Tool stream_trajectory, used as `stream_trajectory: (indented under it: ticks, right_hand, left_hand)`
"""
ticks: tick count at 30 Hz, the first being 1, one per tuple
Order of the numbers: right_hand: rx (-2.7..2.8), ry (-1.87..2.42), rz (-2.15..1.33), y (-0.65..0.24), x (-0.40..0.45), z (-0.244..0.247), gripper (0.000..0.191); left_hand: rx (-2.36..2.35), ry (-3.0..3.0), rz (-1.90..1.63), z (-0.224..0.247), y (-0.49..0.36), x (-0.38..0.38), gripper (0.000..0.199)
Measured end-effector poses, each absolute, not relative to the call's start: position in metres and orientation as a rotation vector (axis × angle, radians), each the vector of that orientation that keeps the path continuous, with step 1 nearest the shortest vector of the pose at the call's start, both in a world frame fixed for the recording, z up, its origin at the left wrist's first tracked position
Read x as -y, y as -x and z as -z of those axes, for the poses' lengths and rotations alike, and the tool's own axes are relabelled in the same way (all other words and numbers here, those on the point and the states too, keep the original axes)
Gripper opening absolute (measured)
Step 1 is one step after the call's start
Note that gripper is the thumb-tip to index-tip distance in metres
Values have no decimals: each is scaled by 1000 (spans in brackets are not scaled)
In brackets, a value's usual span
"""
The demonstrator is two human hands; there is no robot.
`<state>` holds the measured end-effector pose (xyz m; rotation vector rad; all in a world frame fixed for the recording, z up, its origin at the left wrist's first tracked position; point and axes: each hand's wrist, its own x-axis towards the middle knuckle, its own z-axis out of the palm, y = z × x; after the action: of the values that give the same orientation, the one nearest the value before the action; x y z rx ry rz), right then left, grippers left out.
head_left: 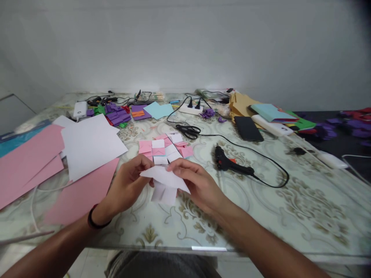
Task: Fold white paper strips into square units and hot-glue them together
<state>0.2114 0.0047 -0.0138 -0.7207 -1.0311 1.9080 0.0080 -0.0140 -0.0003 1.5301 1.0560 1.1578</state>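
Note:
A small folded piece of white paper [165, 176] is held between my two hands above the near middle of the table. My left hand [131, 179] pinches its left end, and my right hand [197, 179] grips the right end with thumb and fingers. Another white paper piece [164, 194] shows just under it; whether the two are joined I cannot tell. Just beyond my fingertips lie several folded pink pieces [145, 146] and white pieces [173, 153], grouped together on the table.
White sheets [91, 144] and pink sheets [29, 162] spread at the left. On the right rest a black glue gun [232, 164] with its cord, and a black phone [248, 128]. Black-handled scissors [189, 132], a power strip [191, 109] and purple folded pieces [117, 115] sit farther back.

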Motion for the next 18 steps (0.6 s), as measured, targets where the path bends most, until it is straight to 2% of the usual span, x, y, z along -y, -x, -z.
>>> stream_trajectory:
  ticks: [11,16,18]
  right_hand:
    - [980,661,-1968,-216,-7,14,23]
    - [1133,640,-1909,-216,-4,17,49]
    - [1212,708,-1862,-214,-3,18,53]
  left_hand:
    - [-1090,-1405,-1144,1,-6,10,14]
    - [-1179,-1399,-1141,-3,-9,12,15]
    - [-1214,-1415,-1072,-1,-11,13,10]
